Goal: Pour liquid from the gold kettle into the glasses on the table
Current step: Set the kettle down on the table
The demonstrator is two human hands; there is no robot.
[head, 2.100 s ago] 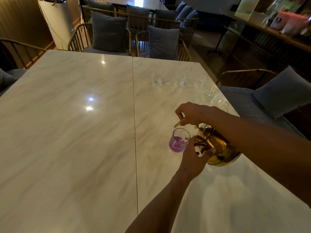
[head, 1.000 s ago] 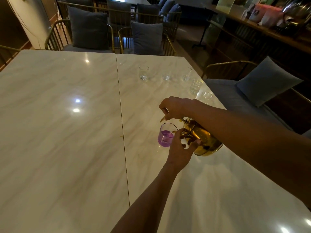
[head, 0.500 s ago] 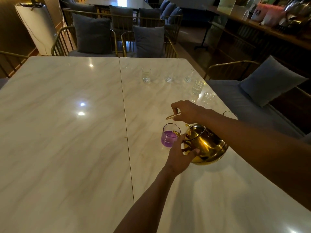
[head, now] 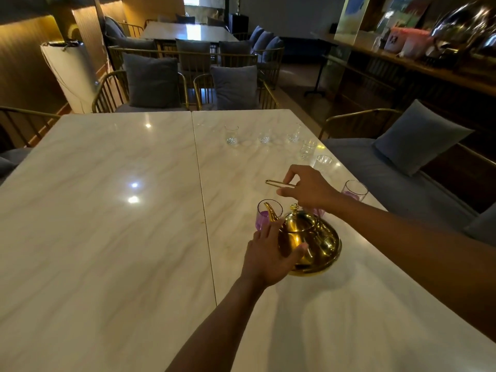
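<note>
The gold kettle [head: 314,237] stands upright on the white marble table [head: 107,224], right of the seam. My right hand [head: 308,189] pinches the kettle's thin gold handle [head: 276,183], raised above the lid. My left hand [head: 268,253] cups the kettle's near left side, thumb on its body. A glass with purple liquid [head: 264,217] stands just behind the spout. A second purple-filled glass [head: 354,190] sits to the right behind my right wrist. A third glass is mostly hidden by that hand.
Several clear small glasses [head: 231,134] stand in a curved row at the table's far right, the nearest [head: 323,162] close to my right hand. Gold-framed chairs with grey cushions [head: 233,87] line the far edge. A cushioned bench [head: 375,167] runs along the right.
The kettle has tipped back from pouring into the purple glass and now rests upright on the table. My right hand lifted the handle upward; my left hand slid to the kettle's side.
</note>
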